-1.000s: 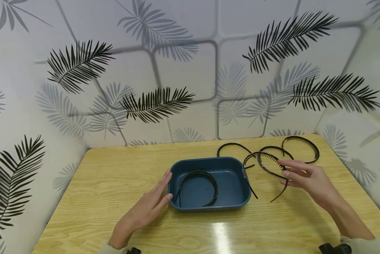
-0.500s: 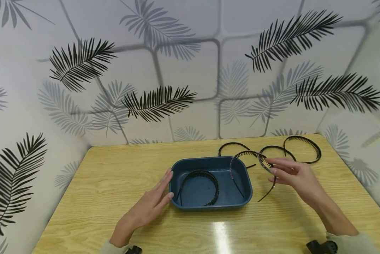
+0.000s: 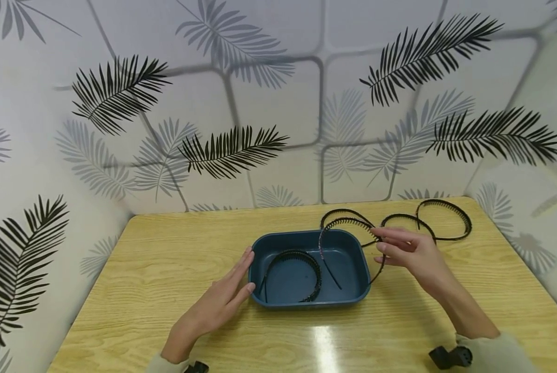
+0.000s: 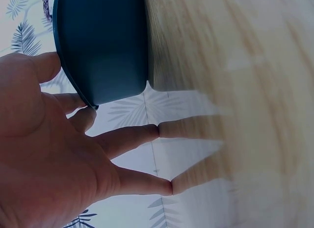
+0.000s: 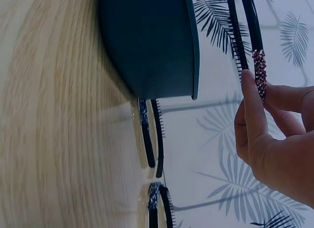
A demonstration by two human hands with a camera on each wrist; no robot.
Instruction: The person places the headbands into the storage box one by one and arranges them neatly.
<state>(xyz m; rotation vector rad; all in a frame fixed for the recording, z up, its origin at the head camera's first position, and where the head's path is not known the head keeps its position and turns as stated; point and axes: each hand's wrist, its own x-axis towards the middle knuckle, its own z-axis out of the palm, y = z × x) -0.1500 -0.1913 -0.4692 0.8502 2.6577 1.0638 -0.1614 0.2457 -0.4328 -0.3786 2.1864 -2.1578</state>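
A dark blue rectangular basin (image 3: 302, 306) stands on the wooden table. Against its left end rests my left hand (image 3: 210, 309), fingers mostly straight; in the left wrist view the thumb is at the rim, and two fingertips (image 4: 153, 132) touch the tabletop. With thumb and fingertips my right hand (image 3: 411, 254) pinches a thin black toothed headband (image 5: 259, 66) with pinkish glitter. That headband is raised, its left arm hanging over the basin's right half in the head view. Inside the basin, on the left, lies a black toothed headband (image 3: 318, 277).
Behind the basin lies a black headband (image 3: 341, 211), partly overlapped by the held one. Further right are another headband (image 3: 401, 215), partly behind my right hand, and one more (image 3: 468, 224) near the table's back right corner. A leaf-patterned wall (image 3: 283, 114) borders the table (image 3: 166, 248).
My right hand has moved left with the pinched headband, bringing it from beside the basin's right end to over its right half. The left hand has stayed at the left end.
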